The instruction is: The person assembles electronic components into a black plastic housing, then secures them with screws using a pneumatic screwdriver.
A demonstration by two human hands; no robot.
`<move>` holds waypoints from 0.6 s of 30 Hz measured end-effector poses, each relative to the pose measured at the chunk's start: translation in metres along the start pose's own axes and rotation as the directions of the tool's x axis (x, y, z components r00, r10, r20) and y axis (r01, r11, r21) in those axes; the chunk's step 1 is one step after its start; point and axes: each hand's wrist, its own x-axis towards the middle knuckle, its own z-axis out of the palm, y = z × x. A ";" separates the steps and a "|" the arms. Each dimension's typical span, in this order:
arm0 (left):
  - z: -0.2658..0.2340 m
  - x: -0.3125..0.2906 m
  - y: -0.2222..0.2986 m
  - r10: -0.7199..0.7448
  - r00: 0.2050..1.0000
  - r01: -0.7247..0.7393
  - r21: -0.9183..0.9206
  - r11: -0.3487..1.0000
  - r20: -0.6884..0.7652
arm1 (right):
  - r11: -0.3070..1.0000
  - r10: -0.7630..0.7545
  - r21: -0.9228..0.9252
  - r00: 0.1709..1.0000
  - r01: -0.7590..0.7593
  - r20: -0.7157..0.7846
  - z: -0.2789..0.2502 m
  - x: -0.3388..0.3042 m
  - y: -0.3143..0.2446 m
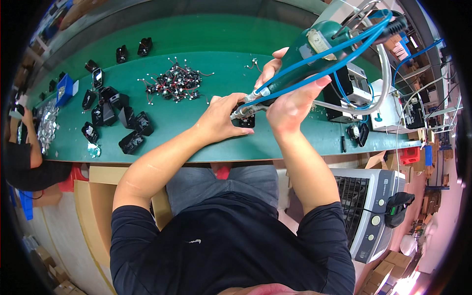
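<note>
Both hands work close together over a green table (162,142), each clamped on something. Left hand (220,119) holds a small black part (245,122) down on the tabletop, fingers along its far side and thumb along its near side. Right hand (289,110) is wrapped around a thick green tool (301,56), fingers on its left, thumb on its right.

That tool slants: its long axis runs from the upper right, where the wide end sits high, down to the lower left. Its narrow end points at the black part between the hands; whether the tip touches is hidden. Blue tubes (322,64) run along the body toward clear fittings near the left fingers.

Beyond the left hand lies a heap of small wires (178,83) with white plugs. Farther left are black boxes (109,105) and a blue bin (65,92). At the far left, a co-worker's arm (32,135) reaches near a pile of silvery pieces (47,125).
</note>
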 end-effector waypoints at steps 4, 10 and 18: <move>0.003 0.001 -0.006 0.079 0.997 -0.079 0.083 0.993 0.003 | 0.997 -0.079 -0.003 0.997 0.079 -0.007 0.001 0.019 -0.008; -0.050 0.026 0.010 0.047 0.991 -0.021 0.196 0.980 -0.127 | 0.968 -0.232 -0.116 0.968 0.221 -0.092 -0.018 0.071 -0.097; -0.150 0.132 -0.104 -0.521 0.835 0.509 0.605 0.612 -0.175 | 0.964 -0.147 -0.232 0.988 0.133 -0.044 -0.038 0.025 -0.055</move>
